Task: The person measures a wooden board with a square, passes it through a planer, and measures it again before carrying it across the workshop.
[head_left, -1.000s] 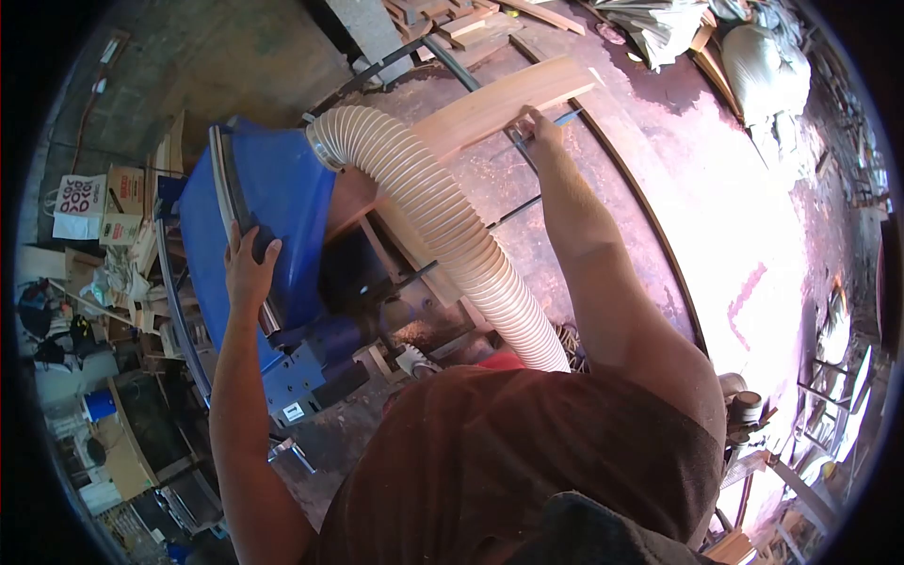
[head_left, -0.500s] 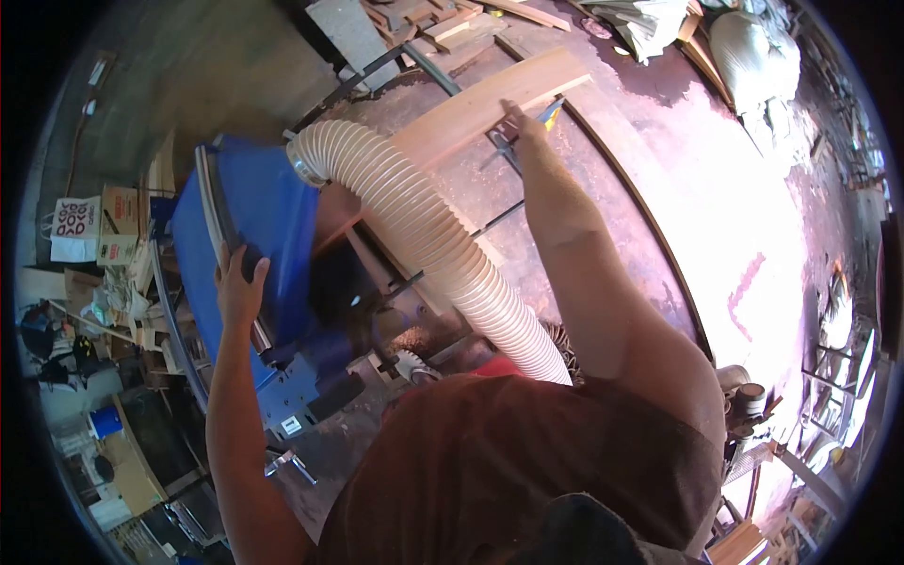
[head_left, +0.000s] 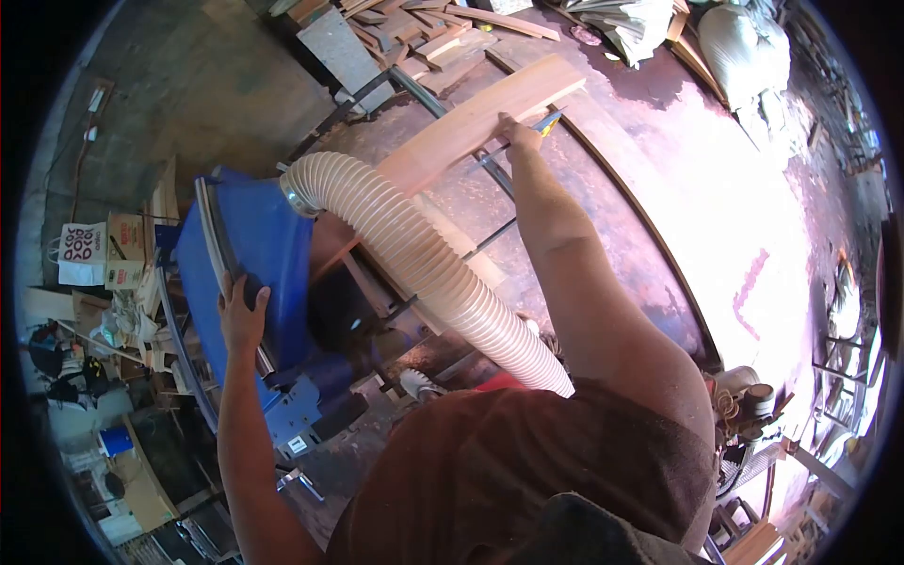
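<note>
My left hand (head_left: 244,318) rests on the metal rail (head_left: 216,231) along the blue machine (head_left: 256,235), with thumb and fingers apart. At arm's length, my right hand (head_left: 519,134) has its fingers over the near edge of a long wooden board (head_left: 480,113). That board slants from beside the machine out to the upper right, above metal bars. Close to my right wrist is a small yellow and blue object (head_left: 548,122). A ribbed, clear hose (head_left: 405,226) curves from the machine down toward my body and hides part of the board's lower end.
Wood offcuts (head_left: 428,33) lie on the floor beyond a grey slab (head_left: 341,52). White sacks (head_left: 744,47) stand at the upper right. A long dark rail (head_left: 640,217) borders the right side. Boxes (head_left: 124,240) and scraps crowd the left.
The view has tilted slightly, so the machine and hose appear lower. Both hands keep to the same places on the rail and the board.
</note>
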Motion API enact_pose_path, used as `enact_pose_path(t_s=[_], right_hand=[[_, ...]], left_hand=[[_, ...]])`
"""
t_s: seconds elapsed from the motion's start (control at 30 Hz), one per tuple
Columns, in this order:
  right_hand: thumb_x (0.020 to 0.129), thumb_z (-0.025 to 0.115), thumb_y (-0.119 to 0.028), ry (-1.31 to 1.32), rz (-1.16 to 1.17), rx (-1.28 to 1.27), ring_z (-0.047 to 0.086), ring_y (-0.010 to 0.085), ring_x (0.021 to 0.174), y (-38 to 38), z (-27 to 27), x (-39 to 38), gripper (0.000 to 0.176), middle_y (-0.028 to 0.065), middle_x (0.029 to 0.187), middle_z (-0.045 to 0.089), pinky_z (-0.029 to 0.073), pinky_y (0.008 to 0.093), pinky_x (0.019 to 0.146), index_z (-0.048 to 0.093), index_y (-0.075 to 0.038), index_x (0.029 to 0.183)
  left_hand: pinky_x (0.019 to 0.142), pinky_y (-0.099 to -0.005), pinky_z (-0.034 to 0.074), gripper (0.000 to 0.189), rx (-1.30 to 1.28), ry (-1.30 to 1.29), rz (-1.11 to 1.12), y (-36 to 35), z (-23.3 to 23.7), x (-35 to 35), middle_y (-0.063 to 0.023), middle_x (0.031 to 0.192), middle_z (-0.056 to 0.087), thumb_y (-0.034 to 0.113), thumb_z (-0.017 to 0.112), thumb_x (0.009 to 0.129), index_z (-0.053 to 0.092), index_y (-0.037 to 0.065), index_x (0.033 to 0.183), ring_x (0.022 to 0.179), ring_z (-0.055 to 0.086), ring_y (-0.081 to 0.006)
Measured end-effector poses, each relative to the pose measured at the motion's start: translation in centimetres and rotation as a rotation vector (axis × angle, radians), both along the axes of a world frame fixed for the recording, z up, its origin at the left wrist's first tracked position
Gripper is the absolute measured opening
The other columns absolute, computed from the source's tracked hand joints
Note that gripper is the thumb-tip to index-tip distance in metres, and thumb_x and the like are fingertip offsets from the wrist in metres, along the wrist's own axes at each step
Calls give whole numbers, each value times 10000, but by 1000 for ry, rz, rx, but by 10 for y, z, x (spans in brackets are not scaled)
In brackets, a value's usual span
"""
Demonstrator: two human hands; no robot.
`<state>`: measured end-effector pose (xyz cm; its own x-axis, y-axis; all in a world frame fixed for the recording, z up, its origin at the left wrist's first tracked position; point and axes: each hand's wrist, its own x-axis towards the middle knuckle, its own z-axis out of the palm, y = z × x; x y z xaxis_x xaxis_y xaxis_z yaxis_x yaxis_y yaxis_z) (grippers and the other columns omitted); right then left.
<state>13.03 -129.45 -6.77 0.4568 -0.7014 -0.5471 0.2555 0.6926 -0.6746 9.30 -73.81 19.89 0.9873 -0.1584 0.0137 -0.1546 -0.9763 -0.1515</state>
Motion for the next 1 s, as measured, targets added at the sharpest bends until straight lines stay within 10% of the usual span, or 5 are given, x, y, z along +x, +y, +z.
enact_pose_path(t_s=[0.77, 0.83, 1.0], right_hand=[[718, 826, -86, 120, -269, 76, 665, 268, 806, -7, 37, 5, 488, 187, 992, 654, 560, 346, 653, 567, 137, 1067], [768, 808, -216, -190, -208, 138, 627, 210, 735, -2, -2, 20, 417, 141, 943, 665, 501, 357, 614, 616, 72, 1001], [738, 802, -53, -202, -14, 127, 657, 275, 875, 24, 19, 14, 496, 161, 1023, 656, 550, 365, 739, 556, 100, 1140]], left_hand=[[1067, -492, 381, 600, 10, 6, -16, 15, -8, 9, -52, 1570, 224, 510, 566, 898, 482, 160, 1378, 1380, 280, -397], [1067, -493, 381, 597, 4, 3, -21, 15, -11, 9, -49, 1570, 224, 512, 564, 899, 484, 163, 1376, 1382, 277, -396], [1068, -497, 378, 596, 17, 9, -10, 9, -7, 5, -50, 1566, 233, 532, 539, 908, 477, 175, 1381, 1383, 277, -393]])
